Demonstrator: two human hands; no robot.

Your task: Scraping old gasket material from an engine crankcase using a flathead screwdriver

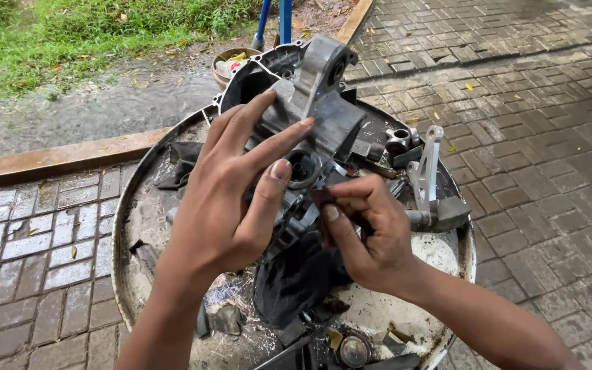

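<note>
At the far left, wet brick paving (pixel 29 253) runs up to a concrete curb (pixel 56 159), with grass (pixel 70 34) beyond it. A round metal tray (pixel 126 233), grimy and rimmed, sits on the paving and carries the work. Over its left half the left hand (pixel 224 199) reaches in with fingers spread; fingertips and thumb press against the grey metal engine casing (pixel 323 103), gripping its side rather than closing into a fist. The casing stands tilted upright in the middle of the tray, a round bore visible just beside the thumb. Below it lies a dark rag (pixel 296 277), and small oily parts are scattered near the tray's lower edge. Just right of centre, the right hand (pixel 368 236) is curled tight, thumb and fingers pinched together on something small and dark against the casing's lower part; what it is cannot be made out. Further right a silver lever arm (pixel 427 171) stands on the tray.
</note>
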